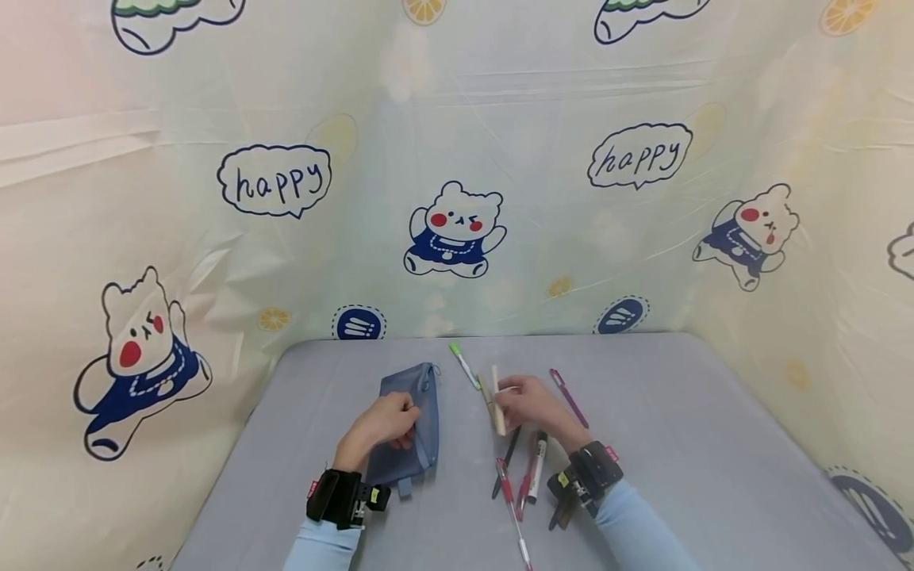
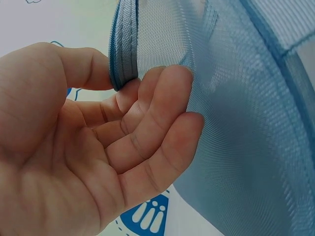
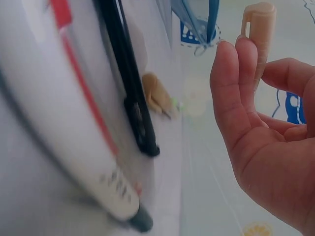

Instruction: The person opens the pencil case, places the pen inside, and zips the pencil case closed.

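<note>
Cream pen (image 3: 263, 27): likely light, stiff, best held mid-barrel; pinched by right hand (image 1: 527, 400). Pouch (image 1: 427, 427): zip (image 2: 125, 46) pinched by left hand (image 1: 389, 420).

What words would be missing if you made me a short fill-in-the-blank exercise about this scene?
1. The left hand pinches the zippered edge of a pouch coloured ____.
2. The number of pens in the right hand is ____.
3. The farthest pen from the person has a bright ____ far end.
4. For the person, the purple pen lies to the ____ of the held pen.

Missing words: blue; one; green; right.
</note>
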The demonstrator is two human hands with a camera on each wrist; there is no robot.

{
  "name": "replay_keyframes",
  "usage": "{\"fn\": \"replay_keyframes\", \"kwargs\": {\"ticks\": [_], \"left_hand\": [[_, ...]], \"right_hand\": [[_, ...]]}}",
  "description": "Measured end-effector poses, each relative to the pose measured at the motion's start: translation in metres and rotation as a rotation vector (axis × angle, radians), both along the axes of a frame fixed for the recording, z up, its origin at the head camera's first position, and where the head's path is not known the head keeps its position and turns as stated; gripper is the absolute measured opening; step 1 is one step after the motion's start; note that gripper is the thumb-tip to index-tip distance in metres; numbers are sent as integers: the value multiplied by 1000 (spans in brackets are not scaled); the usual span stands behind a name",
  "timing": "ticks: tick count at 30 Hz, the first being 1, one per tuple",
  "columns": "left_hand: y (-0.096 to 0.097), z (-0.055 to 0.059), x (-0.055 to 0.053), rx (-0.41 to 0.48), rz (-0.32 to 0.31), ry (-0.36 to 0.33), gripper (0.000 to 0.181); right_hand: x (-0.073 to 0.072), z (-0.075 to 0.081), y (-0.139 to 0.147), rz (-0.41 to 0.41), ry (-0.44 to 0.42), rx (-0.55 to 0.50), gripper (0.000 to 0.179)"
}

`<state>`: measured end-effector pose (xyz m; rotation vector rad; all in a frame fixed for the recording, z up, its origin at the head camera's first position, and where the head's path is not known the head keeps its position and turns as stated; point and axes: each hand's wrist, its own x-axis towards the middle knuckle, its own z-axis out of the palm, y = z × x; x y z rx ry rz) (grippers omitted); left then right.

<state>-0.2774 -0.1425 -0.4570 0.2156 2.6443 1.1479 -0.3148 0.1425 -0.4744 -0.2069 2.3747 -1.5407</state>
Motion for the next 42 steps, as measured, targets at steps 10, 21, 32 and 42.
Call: {"fn": "replay_keyframes", "kwargs": {"ticks": [10,21,32,42], "left_hand": [[0,1,1,-8,8,11,20],[-4,2,-2,-8,2,1,20],[3,3,-3,2,-15,-12,19],[-3,-2,-6,-10,16,8,20]], "right_hand": [[1,-2,-32,78,-7,-52,49],[-7,-7,-66,156,-21,-126,49],[-3,-4,-88,145,-53,-131,41],[-3,-6,-82,143,-49,-149,45]]}}
